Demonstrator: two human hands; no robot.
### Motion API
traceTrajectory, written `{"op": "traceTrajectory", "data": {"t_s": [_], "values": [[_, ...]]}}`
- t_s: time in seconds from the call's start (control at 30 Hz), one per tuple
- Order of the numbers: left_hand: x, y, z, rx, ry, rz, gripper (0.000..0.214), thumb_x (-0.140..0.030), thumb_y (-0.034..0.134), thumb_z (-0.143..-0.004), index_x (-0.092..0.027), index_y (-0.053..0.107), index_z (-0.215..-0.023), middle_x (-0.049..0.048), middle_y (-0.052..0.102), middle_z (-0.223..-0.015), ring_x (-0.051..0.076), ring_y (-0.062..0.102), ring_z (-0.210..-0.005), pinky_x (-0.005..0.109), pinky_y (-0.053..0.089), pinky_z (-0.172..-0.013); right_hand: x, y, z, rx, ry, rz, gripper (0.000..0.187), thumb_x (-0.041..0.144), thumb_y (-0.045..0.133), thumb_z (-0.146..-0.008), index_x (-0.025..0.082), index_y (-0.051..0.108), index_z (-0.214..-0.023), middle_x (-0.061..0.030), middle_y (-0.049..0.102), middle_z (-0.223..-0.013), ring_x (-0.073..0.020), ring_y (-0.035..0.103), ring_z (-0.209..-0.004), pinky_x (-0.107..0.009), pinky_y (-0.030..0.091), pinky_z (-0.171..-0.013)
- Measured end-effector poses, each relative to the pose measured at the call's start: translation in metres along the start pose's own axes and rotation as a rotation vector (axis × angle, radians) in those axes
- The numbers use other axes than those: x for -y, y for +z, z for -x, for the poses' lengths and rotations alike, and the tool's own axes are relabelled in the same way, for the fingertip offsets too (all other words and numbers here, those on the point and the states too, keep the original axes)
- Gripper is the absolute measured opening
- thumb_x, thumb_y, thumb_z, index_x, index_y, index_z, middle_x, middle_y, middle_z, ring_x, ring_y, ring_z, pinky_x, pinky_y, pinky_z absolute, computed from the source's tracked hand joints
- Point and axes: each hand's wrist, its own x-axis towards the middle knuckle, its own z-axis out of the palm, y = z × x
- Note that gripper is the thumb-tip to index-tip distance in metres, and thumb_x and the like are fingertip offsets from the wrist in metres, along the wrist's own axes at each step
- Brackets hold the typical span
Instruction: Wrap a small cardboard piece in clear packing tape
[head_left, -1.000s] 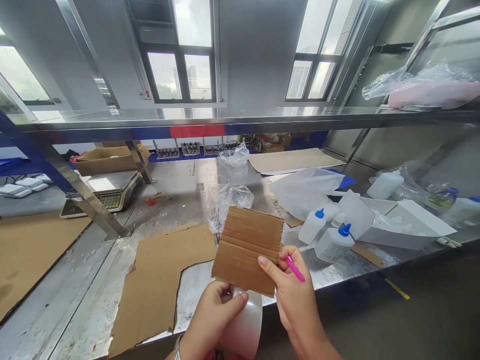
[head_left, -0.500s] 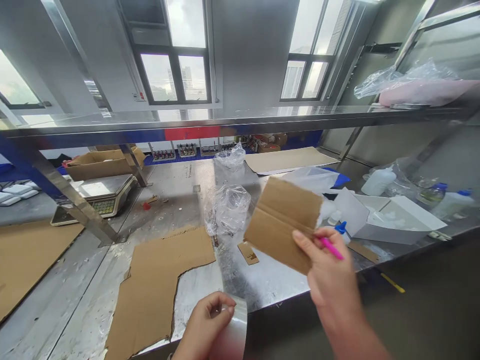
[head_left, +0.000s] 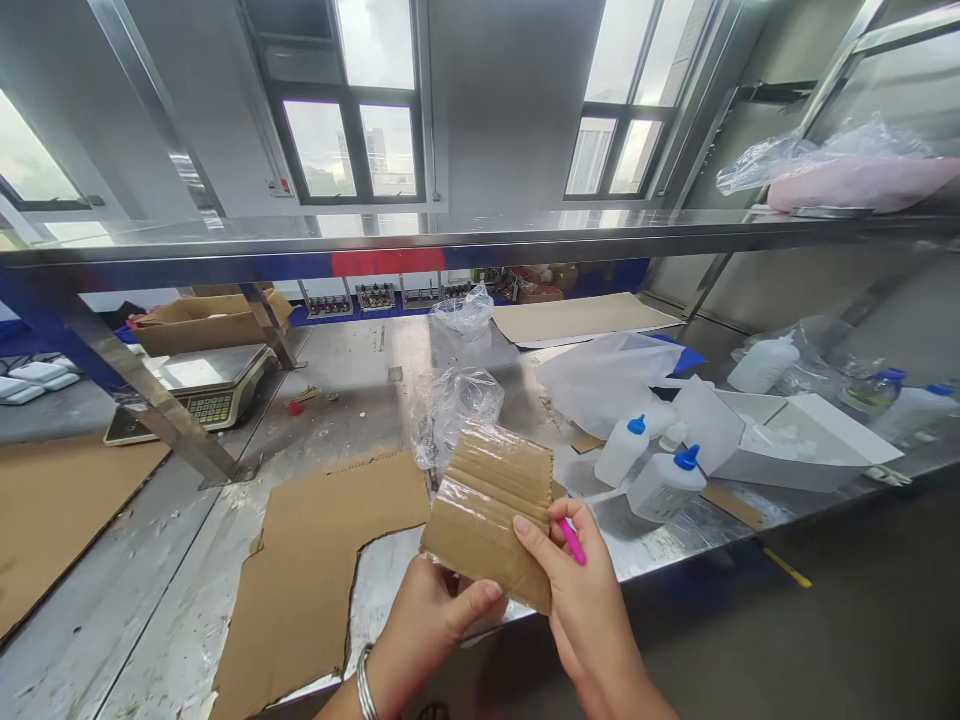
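My right hand (head_left: 589,575) is closed on the right edge of a small brown cardboard piece (head_left: 491,500), thumb on its face. A bright pink pen-like stick (head_left: 573,541) is tucked between the same hand's fingers. At the lower left edge of the cardboard, my left hand (head_left: 439,605) is closed with its thumb up; its fingertips are partly hidden behind the piece. Glossy clear film shows over the cardboard's face. Below on the bench lies a larger cut cardboard sheet (head_left: 300,580) with a notched, curved side.
Crumpled clear plastic (head_left: 457,405) lies just beyond my hands. On the right stand white bottles with blue caps (head_left: 667,485) and an open white box (head_left: 795,450). A scale (head_left: 214,385) sits behind a metal post on the left. A metal shelf (head_left: 480,240) crosses above the bench.
My right hand has brought the cardboard piece left and down to my left hand. The clear sheet that stuck out from my left hand now appears as gloss over the cardboard.
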Motion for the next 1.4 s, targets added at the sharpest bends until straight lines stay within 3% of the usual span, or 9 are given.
{"op": "traceTrajectory", "data": {"t_s": [0.17, 0.37, 0.63, 0.77, 0.83, 0.9, 1.07, 1.2, 1.4], "values": [[0.001, 0.005, 0.000, 0.013, 0.091, 0.126, 0.061, -0.045, 0.077, -0.061, -0.021, 0.059, -0.114, 0.0084, 0.063, -0.118, 0.027, 0.056, -0.108, 0.033, 0.044, -0.093, -0.002, 0.004, 0.007, 0.041, 0.083, -0.044, 0.041, 0.036, 0.075, -0.067, 0.023, 0.038, -0.080, 0.0029, 0.061, -0.077, -0.0146, 0.054, -0.074, -0.024, 0.046, -0.064], [0.000, 0.007, 0.001, 0.000, 0.060, 0.124, 0.069, -0.046, 0.082, -0.051, -0.020, 0.060, -0.111, 0.0106, 0.067, -0.109, 0.030, 0.056, -0.108, 0.040, 0.041, -0.100, -0.011, 0.006, 0.012, 0.060, 0.044, 0.035, 0.036, 0.039, 0.071, -0.070, 0.024, 0.041, -0.083, 0.0048, 0.056, -0.076, -0.0144, 0.052, -0.073, -0.024, 0.044, -0.065], [-0.003, -0.007, 0.008, -0.016, -0.043, 0.025, 0.061, -0.039, 0.083, -0.049, -0.023, 0.063, -0.105, 0.0093, 0.069, -0.101, 0.032, 0.059, -0.101, 0.043, 0.048, -0.089, -0.009, 0.001, 0.013, 0.166, 0.000, 0.355, 0.029, 0.044, 0.063, -0.074, 0.025, 0.044, -0.086, 0.0045, 0.051, -0.076, -0.0144, 0.047, -0.073, -0.024, 0.040, -0.064], [0.011, -0.027, 0.005, -0.105, -0.030, -0.030, 0.055, -0.041, 0.079, -0.057, -0.017, 0.061, -0.103, 0.0109, 0.067, -0.100, 0.028, 0.060, -0.092, 0.036, 0.049, -0.081, -0.027, -0.028, -0.018, 0.010, -0.046, 0.283, 0.036, 0.048, 0.064, -0.072, 0.025, 0.043, -0.091, 0.0023, 0.056, -0.086, -0.0164, 0.053, -0.081, -0.026, 0.044, -0.071], [0.016, -0.037, 0.007, -0.170, -0.101, -0.025, 0.050, -0.037, 0.076, -0.063, -0.017, 0.057, -0.104, 0.0087, 0.067, -0.091, 0.024, 0.061, -0.083, 0.031, 0.048, -0.072, -0.051, -0.052, -0.043, -0.174, -0.116, 0.406, 0.040, 0.053, 0.059, -0.072, 0.024, 0.042, -0.093, 0.0012, 0.054, -0.086, -0.0168, 0.055, -0.081, -0.028, 0.045, -0.073], [0.017, -0.044, 0.011, -0.204, -0.145, 0.021, 0.046, -0.035, 0.073, -0.067, -0.017, 0.053, -0.105, 0.0068, 0.066, -0.089, 0.020, 0.060, -0.080, 0.028, 0.047, -0.069, -0.080, -0.073, -0.067, -0.223, -0.105, 0.512, 0.038, 0.053, 0.054, -0.072, 0.022, 0.042, -0.091, -0.0004, 0.054, -0.083, -0.0187, 0.055, -0.080, -0.031, 0.044, -0.073], [0.005, -0.041, 0.024, -0.202, -0.135, 0.164, 0.052, -0.028, 0.074, -0.067, -0.021, 0.046, -0.111, 0.0080, 0.063, -0.101, 0.019, 0.060, -0.087, 0.027, 0.046, -0.074, -0.132, -0.096, -0.098, -0.077, -0.055, 0.923, 0.023, 0.045, 0.047, -0.077, 0.023, 0.050, -0.081, -0.0004, 0.054, -0.068, -0.0223, 0.053, -0.064, -0.034, 0.040, -0.062], [-0.010, -0.034, 0.031, -0.214, -0.099, 0.237, 0.064, -0.022, 0.073, -0.068, -0.026, 0.034, -0.119, 0.0083, 0.061, -0.106, 0.019, 0.061, -0.089, 0.028, 0.047, -0.075, -0.137, -0.103, -0.106, 0.040, -0.110, 1.281, 0.017, 0.021, 0.037, -0.084, 0.018, 0.053, -0.085, -0.0117, 0.057, -0.081, -0.0311, 0.053, -0.081, -0.040, 0.035, -0.071], [-0.022, -0.029, 0.038, -0.230, -0.078, 0.252, 0.068, -0.025, 0.072, -0.068, -0.027, 0.030, -0.121, 0.0102, 0.059, -0.111, 0.023, 0.061, -0.091, 0.033, 0.050, -0.074, -0.133, -0.101, -0.111, 0.115, -0.196, 1.513, 0.045, -0.002, 0.022, -0.079, 0.002, 0.051, -0.114, -0.0224, 0.053, -0.102, -0.0349, 0.049, -0.099, -0.043, 0.036, -0.083]]}}
